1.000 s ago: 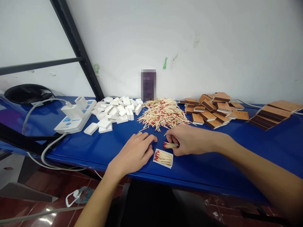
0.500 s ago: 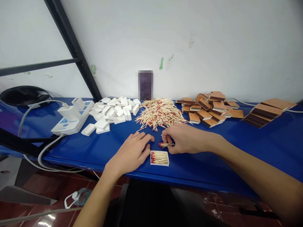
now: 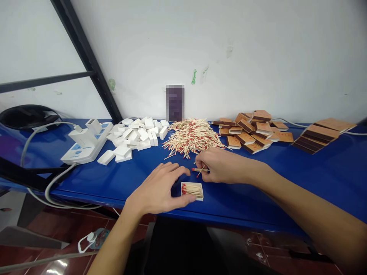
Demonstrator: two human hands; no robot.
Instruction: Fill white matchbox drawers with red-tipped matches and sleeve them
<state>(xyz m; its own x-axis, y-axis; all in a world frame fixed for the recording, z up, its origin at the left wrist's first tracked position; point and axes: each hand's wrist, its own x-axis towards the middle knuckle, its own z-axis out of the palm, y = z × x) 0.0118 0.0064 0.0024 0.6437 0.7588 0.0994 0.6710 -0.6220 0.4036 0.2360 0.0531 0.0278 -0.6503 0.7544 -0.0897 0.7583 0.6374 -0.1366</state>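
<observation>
On the blue table near the front edge lies a white matchbox tray (image 3: 202, 187) with red-tipped matches (image 3: 191, 190) in it, heads to the left. My left hand (image 3: 160, 187) is open beside it, the thumb reaching over the tray's front side and the index finger stretched out behind it. Just behind the tray, my right hand (image 3: 215, 165) pinches several matches (image 3: 197, 170), one of them slanting across the others. Beyond both hands spreads a big loose pile of matches (image 3: 193, 137).
White trays (image 3: 137, 133) are heaped at the back left, beside a white power strip (image 3: 86, 147) with cables. Brown matchbox sleeves (image 3: 252, 131) are piled at the back right, with a joined row of them (image 3: 318, 137) further right. A dark pixelated object (image 3: 175, 103) leans on the wall.
My left thumb has moved right, over the front of the tray, and the left index finger has stretched out. My right hand has shifted slightly back with its matches, and one now slants downward.
</observation>
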